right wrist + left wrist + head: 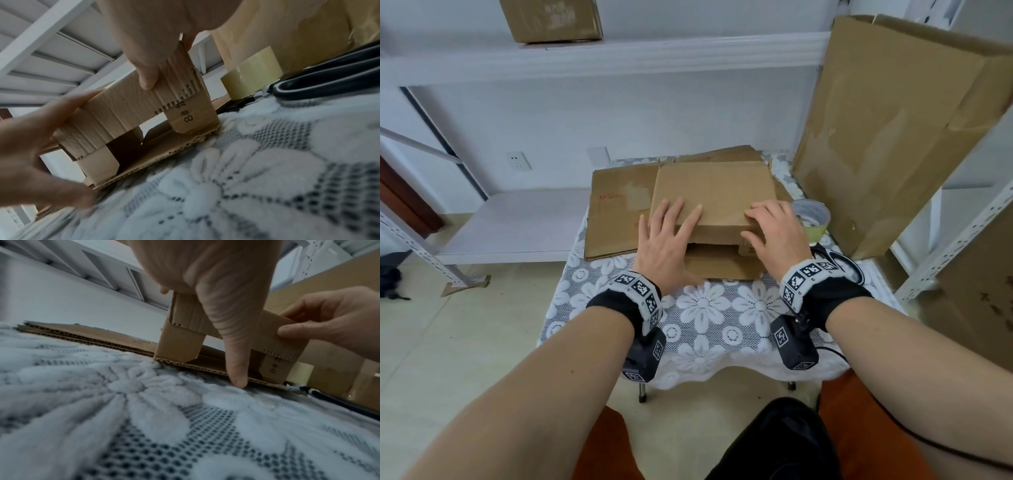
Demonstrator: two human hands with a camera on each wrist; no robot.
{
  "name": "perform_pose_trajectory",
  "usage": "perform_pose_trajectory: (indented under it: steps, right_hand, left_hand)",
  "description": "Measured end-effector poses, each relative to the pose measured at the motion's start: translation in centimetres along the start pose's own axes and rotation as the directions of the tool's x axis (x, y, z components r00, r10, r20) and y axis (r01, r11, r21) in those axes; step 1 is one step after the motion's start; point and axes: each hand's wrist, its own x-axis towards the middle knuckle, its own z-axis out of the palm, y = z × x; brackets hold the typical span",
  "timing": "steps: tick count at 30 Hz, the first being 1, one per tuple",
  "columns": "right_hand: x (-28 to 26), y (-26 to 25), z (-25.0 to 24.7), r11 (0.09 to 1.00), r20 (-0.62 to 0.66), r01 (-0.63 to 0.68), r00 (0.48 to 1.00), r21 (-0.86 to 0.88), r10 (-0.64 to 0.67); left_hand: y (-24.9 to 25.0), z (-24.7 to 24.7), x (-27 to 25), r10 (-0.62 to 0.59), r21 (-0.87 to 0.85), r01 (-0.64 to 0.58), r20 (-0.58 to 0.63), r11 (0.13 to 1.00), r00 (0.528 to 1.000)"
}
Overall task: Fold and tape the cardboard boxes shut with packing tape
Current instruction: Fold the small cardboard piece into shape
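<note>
The small cardboard box (714, 195) stood on the lace tablecloth (709, 308) just left of the packing tape roll (812, 215), its near flap pressed down by the spread left hand (666, 240) and pinched by the right hand (774, 229), evidently to close it for taping.

The left hand (209, 272) lies on the half-folded cardboard box (180, 340), its thumb (236, 363) reaching to the lace-covered counter (185, 434), while the right hand (329, 324) pinches the box's front flap (273, 335).
</note>
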Motion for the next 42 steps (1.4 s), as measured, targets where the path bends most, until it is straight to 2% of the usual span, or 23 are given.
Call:
perform_pose_trajectory:
  steps: [6,9,15,18,21,26,29,32,36,39,42]
  right_hand:
    - [0.3,0.0,-0.3,0.999,0.014,-0.026,1.000,0.035,0.025]
    - [0.2,0.2,-0.4,0.996,0.028,-0.048,0.999,0.072,0.046]
    - [0.1,0.3,-0.6,0.993,0.054,-0.067,0.997,0.097,0.062]
    - [-0.2,0.5,-0.4,0.982,0.068,-0.130,0.990,0.136,0.122]
    - [-0.3,0.5,-0.5,0.941,0.100,-0.228,0.973,0.248,0.210]
    - [-0.2,0.8,-0.3,0.870,0.134,-0.302,0.953,0.390,0.271]
    - [-0.1,0.9,0.1,0.821,0.171,-0.374,0.927,0.431,0.333]
    - [-0.1,0.7,0.2,0.759,0.213,-0.413,0.911,0.503,0.354]
    - [0.5,0.1,-0.4,0.722,0.170,-0.408,0.908,0.559,0.382]
    - [1.7,-0.4,-1.6,0.716,0.086,-0.409,0.893,0.566,0.442]
    - [3.0,-1.3,-3.5,0.666,0.014,-0.427,0.847,0.612,0.531]
  left_hand:
    - [0.1,0.7,0.4,-0.002,0.116,0.006,-0.029,0.993,1.000]
    - [0.3,0.8,0.4,0.006,0.066,-0.003,-0.045,0.998,0.999]
    - [0.4,0.0,0.9,-0.061,-0.128,0.037,-0.194,0.991,0.979]
    - [0.3,-0.2,1.4,-0.099,-0.150,0.072,-0.181,0.986,0.979]
    - [0.0,-0.1,1.9,-0.167,-0.178,0.136,-0.171,0.975,0.971]
    - [-0.2,0.3,2.1,-0.320,-0.412,0.260,-0.083,0.873,0.944]
    - [-0.5,0.4,2.1,-0.358,-0.539,0.276,-0.050,0.796,0.933]
    - [-0.7,0.6,1.9,-0.413,-0.679,0.283,-0.032,0.677,0.910]
    - [-0.3,-0.2,1.9,-0.471,-0.766,0.281,-0.033,0.579,0.882]
    - [-0.2,-1.8,2.4,-0.502,-0.783,0.235,-0.111,0.575,0.858]
    - [-0.1,-3.9,2.9,-0.508,-0.790,0.163,-0.208,0.591,0.836]
